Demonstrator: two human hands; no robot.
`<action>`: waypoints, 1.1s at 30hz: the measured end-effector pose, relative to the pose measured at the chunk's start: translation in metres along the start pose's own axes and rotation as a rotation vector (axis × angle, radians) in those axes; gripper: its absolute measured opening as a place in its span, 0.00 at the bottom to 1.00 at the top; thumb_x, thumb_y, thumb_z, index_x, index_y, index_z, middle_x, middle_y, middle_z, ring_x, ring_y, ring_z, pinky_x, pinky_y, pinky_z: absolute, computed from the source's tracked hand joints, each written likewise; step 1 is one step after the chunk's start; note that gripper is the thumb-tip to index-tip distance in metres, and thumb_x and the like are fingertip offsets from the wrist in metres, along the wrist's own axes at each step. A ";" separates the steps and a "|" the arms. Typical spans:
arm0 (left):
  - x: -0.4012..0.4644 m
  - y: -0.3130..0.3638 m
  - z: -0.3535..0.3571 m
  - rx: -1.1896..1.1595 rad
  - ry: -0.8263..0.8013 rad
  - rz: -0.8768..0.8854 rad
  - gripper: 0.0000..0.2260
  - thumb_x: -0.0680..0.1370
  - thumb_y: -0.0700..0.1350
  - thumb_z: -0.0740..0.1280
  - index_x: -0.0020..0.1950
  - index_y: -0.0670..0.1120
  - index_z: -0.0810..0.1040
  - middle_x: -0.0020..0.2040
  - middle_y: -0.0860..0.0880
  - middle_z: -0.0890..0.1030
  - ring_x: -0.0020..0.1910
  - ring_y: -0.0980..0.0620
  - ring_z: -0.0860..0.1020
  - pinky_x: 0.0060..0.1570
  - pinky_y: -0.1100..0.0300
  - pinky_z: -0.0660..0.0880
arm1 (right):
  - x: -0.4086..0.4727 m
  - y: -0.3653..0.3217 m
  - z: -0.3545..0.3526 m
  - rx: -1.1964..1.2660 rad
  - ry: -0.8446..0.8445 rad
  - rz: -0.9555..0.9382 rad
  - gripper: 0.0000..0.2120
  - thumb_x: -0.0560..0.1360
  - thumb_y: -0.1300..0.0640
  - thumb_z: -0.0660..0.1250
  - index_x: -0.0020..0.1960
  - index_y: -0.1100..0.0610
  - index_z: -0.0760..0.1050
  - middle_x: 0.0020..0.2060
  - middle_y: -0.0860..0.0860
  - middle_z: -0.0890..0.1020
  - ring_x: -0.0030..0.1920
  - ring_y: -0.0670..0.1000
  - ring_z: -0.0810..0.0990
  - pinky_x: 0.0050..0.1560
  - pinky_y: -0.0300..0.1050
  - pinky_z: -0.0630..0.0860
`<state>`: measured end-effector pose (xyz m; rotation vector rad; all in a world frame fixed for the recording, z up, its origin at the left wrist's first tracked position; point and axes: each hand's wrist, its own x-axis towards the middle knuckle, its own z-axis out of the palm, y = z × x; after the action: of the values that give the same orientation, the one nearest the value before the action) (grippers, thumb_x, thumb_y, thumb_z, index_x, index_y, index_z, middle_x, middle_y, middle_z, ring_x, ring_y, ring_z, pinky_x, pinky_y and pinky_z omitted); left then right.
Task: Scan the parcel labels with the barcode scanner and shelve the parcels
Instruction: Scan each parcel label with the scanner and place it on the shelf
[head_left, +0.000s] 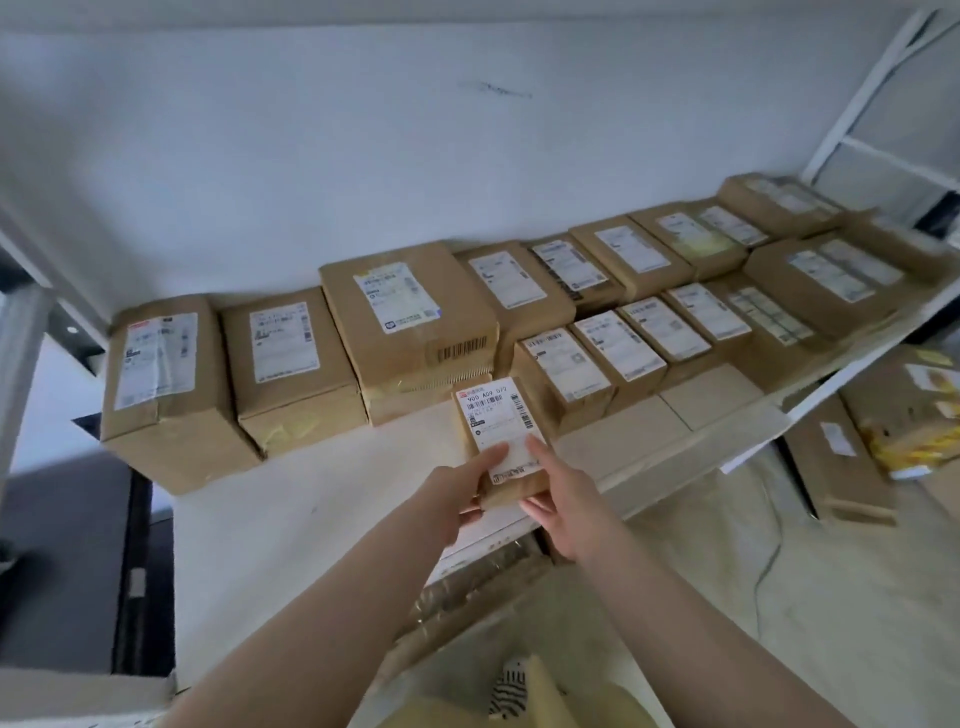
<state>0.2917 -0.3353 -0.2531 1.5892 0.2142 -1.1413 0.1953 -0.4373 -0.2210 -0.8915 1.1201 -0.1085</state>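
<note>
Where hands hold parcel, pale shelf, white wall

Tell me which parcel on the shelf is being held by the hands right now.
The small parcel at the shelf's front edge, gripped by the left hand and right hand; every other parcel lies untouched.

I count about nineteen brown cardboard parcels lying on the white shelf. One more small parcel is held over its front edge, between my left hand and right hand. That makes two hands in view. At least three more boxes lie on the floor at right, partly cut off.
</note>
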 end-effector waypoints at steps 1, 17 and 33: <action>0.006 0.005 0.006 -0.020 0.028 -0.007 0.23 0.70 0.61 0.77 0.48 0.41 0.81 0.38 0.47 0.82 0.42 0.49 0.77 0.58 0.55 0.78 | 0.005 -0.009 -0.001 0.032 -0.023 0.023 0.14 0.75 0.50 0.73 0.54 0.59 0.80 0.47 0.55 0.85 0.56 0.55 0.82 0.66 0.52 0.76; 0.033 0.046 0.067 -0.161 0.317 0.046 0.11 0.74 0.48 0.77 0.45 0.41 0.80 0.46 0.43 0.85 0.51 0.44 0.82 0.62 0.49 0.77 | 0.079 -0.058 -0.009 0.090 -0.144 0.187 0.20 0.73 0.53 0.76 0.61 0.61 0.76 0.56 0.59 0.83 0.60 0.59 0.80 0.65 0.58 0.75; 0.045 0.052 0.065 -0.105 0.402 0.028 0.20 0.70 0.53 0.79 0.50 0.40 0.80 0.47 0.42 0.86 0.49 0.44 0.85 0.56 0.48 0.82 | 0.091 -0.062 -0.005 0.024 -0.155 0.232 0.22 0.73 0.50 0.75 0.60 0.62 0.76 0.52 0.60 0.84 0.51 0.60 0.84 0.58 0.57 0.80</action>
<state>0.3137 -0.4271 -0.2469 1.7091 0.5056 -0.7659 0.2555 -0.5258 -0.2466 -0.7300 1.0666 0.1362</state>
